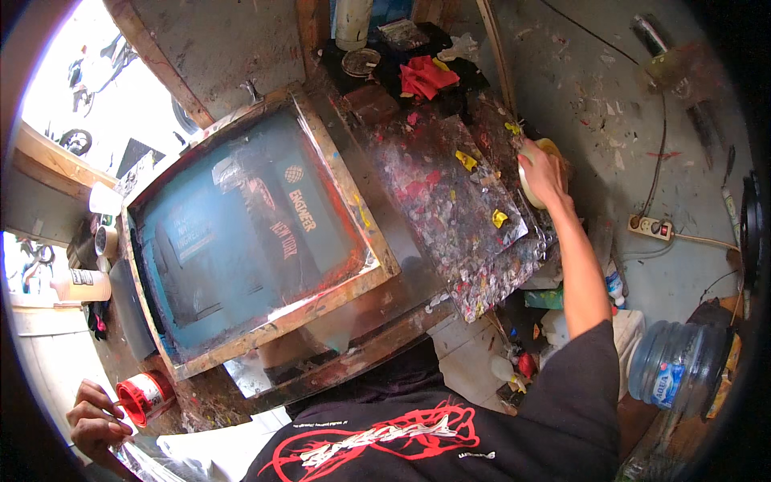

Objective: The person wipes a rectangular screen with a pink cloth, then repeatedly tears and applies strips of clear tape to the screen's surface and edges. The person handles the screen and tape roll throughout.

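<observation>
A wooden-framed printing screen point(241, 235) lies on the workbench before me, its blue-grey mesh bearing several stencil designs and lettering. My left hand point(99, 416), at the lower left, has its fingers curled beside a pot of red ink point(144, 397). They seem to pinch a thin stick point(123, 402) that reaches into the pot's mouth. On the far right, my right hand point(547, 175) grips a pale yellow round thing, apparently a roll of tape point(531, 187), at the edge of an ink-crusted board point(433, 199). My fingers and palm hide part of it.
Yellow scraps point(499, 218) lie on the board, with a red cloth point(427, 77) behind. A power strip point(650, 226) is against the right wall, above a large blue water bottle point(674, 364). Plastic tubs point(81, 284) stand at left by the opening. A white cylindrical container point(353, 24) stands at the back.
</observation>
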A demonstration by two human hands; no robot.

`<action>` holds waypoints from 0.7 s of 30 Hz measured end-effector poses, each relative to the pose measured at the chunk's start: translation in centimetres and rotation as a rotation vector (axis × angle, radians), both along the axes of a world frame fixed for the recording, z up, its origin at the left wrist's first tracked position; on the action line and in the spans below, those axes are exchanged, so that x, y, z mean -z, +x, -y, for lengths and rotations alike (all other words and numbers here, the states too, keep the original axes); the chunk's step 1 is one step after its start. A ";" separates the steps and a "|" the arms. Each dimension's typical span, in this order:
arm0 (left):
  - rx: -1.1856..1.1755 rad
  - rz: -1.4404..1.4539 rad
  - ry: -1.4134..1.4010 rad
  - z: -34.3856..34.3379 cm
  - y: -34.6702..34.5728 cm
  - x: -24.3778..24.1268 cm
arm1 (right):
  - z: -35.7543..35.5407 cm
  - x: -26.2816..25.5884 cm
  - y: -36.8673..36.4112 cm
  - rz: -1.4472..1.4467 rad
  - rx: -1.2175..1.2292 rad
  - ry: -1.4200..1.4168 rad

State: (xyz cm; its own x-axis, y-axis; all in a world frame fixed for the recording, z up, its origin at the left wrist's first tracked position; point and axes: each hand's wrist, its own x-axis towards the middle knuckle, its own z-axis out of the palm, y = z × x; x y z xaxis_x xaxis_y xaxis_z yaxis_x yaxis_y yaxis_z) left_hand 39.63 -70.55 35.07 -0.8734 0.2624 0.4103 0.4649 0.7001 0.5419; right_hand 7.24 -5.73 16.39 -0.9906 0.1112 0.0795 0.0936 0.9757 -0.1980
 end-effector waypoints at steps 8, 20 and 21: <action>-0.052 0.018 0.018 -0.6 -2.2 0.2 | 0.4 7.3 -7.1 0.186 0.061 0.364; -0.056 -0.017 0.117 1.1 -3.5 3.7 | 18.3 -11.1 11.0 -0.323 -0.756 -0.808; -0.071 -0.008 0.128 1.2 -3.7 4.1 | 20.9 -11.4 12.7 -0.394 -0.905 -0.923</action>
State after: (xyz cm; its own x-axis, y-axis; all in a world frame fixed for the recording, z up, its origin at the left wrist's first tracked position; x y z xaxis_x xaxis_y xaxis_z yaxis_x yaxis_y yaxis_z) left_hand 35.95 -71.72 30.96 -0.8844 0.1458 0.4433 0.4216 0.6568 0.6251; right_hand 19.91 -26.63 27.76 -0.6726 -0.3965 0.6248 -0.7210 0.1612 -0.6739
